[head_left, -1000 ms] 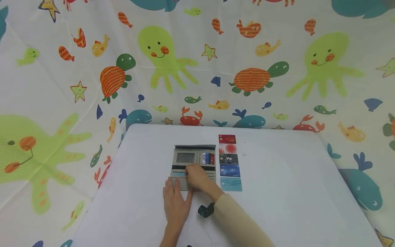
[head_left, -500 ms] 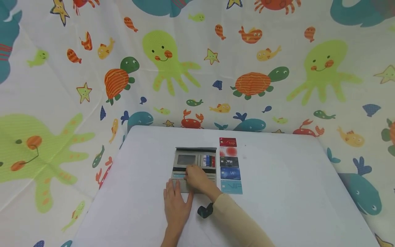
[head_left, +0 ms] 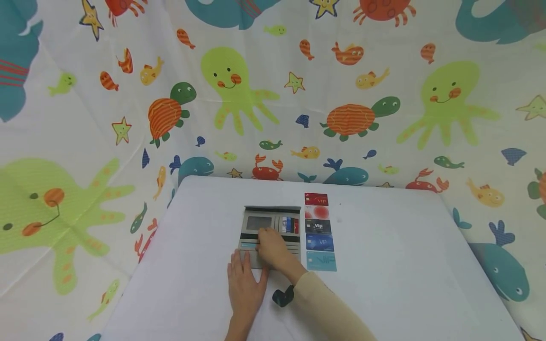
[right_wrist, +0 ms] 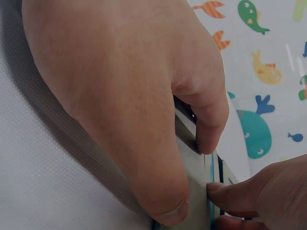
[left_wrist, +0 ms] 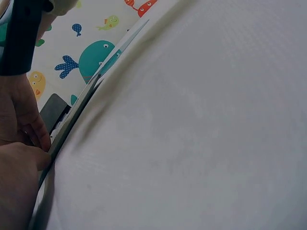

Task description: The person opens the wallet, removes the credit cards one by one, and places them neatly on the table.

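Note:
An unfolded grey wallet (head_left: 259, 222) lies on the white table, a clear window in its upper half and several cards in its upper right slots. A light blue card (head_left: 248, 246) shows as a strip in a lower slot. My right hand (head_left: 274, 251) curls over that slot and pinches the card's edge; in the right wrist view its thumb (right_wrist: 223, 194) is at the blue edge. My left hand (head_left: 245, 286) rests along the wallet's lower left edge, fingers extended on it, thumb at the bottom edge. That hand (right_wrist: 115, 91) fills much of the right wrist view.
Right of the wallet several cards stand in a column, from a red VIP card (head_left: 316, 199) down to a light blue card (head_left: 321, 261). A black wrist camera (head_left: 283, 297) hangs below my right wrist. A sea-animal curtain (head_left: 264, 109) rises behind the table (head_left: 396, 255).
The head view has tilted up, so the scene sits slightly lower. Both hands stay at the wallet with little visible movement, and the light blue strip remains in its slot.

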The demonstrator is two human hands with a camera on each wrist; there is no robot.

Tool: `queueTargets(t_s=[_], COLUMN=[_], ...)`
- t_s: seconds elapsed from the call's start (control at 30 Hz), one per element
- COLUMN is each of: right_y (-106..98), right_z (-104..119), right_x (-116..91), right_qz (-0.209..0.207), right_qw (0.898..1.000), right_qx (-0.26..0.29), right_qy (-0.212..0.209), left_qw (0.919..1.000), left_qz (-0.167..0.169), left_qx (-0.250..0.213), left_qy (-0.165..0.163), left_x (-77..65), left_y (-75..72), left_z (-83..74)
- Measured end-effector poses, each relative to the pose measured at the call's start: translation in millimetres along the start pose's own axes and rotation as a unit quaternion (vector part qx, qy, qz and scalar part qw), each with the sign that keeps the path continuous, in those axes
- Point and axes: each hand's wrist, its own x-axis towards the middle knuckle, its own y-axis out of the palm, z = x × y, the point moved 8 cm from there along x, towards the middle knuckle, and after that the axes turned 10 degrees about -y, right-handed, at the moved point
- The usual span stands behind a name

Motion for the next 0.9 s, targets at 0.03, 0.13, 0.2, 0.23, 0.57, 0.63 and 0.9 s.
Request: queueTargets(t_s=[0.03,0.13,0.2,0.23,0.57,0.63,0.9], right_y=[-0.1,0.2,0.4,0.6,2.4,2.3,1.1], right_z=[0.2,-0.5,-1.0,-1.4,-3.1,-3.3,-3.1], right_x=[0.0,0.4,0.5,0.5,1.5,0.8,-0.8], right_qz=[0.000,0.004,0.007,0.009,0.009,0.011,0.019], right_qw=[1.000,1.000,1.000,1.000,1.000,1.000,0.999], right_qx=[-0.001,-0.008,-0.011,-0.013,-0.007,-0.001,0.018], right_qy=[0.000,0.003,0.008,0.011,0.014,0.017,0.024], left_qw=[1.0000,1.0000,1.0000,0.9999,0.9999,0.9999,0.9999], left_qz=[0.000,0.004,0.007,0.008,0.009,0.010,0.008], left_qx=[0.001,0.005,0.005,0.004,0.009,0.011,0.008], left_qy=[-0.001,-0.003,-0.005,-0.005,-0.009,-0.009,-0.007], left_x=[-0.1,0.0,-0.2,-0.2,-0.2,-0.3,-1.2], left_y=[0.2,1.4,2.0,2.3,2.9,3.3,1.7], left_z=[0.0,0.3,0.3,0.3,1.4,2.0,2.0])
